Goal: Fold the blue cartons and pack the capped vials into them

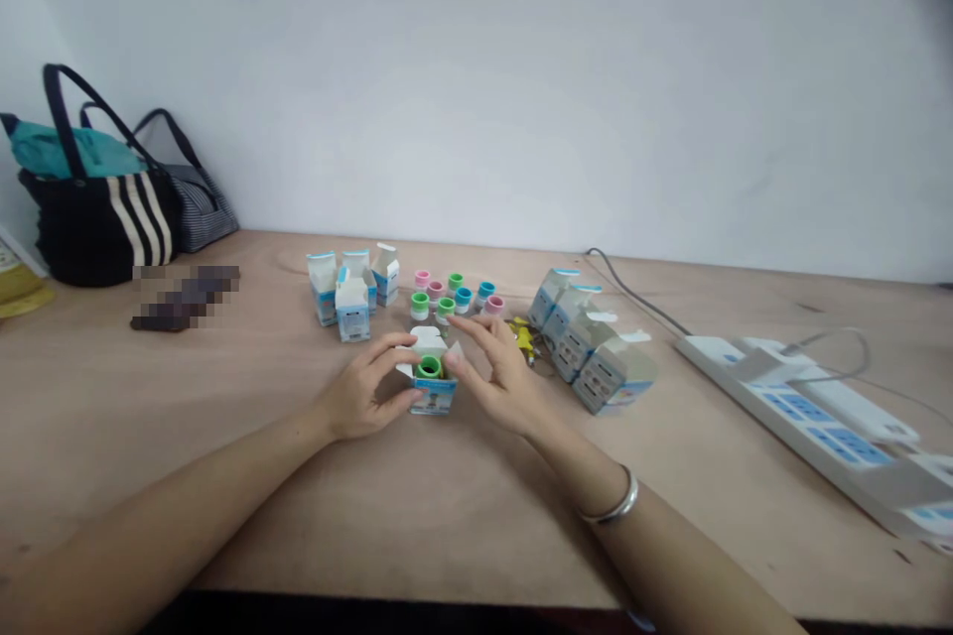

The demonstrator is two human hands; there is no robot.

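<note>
My left hand [364,387] and my right hand [498,377] clasp a small white-and-blue carton [433,395] from either side, its top flaps open. A green-rimmed cap [429,368] shows in the carton's mouth, and the rest of that item is hidden inside. Just beyond my right fingers stands a cluster of several small pink, green and blue capped items [453,296]. Several similar cartons [351,310] stand further back on the left, and another group [588,347] lies tilted to the right of my right hand.
A small yellow object [522,337] lies beside the right cartons on the wooden table [223,446]. A white power strip [811,427] and its grey cable run along the right. Two bags [96,208] sit at the back left, near a pixelated dark object [186,298].
</note>
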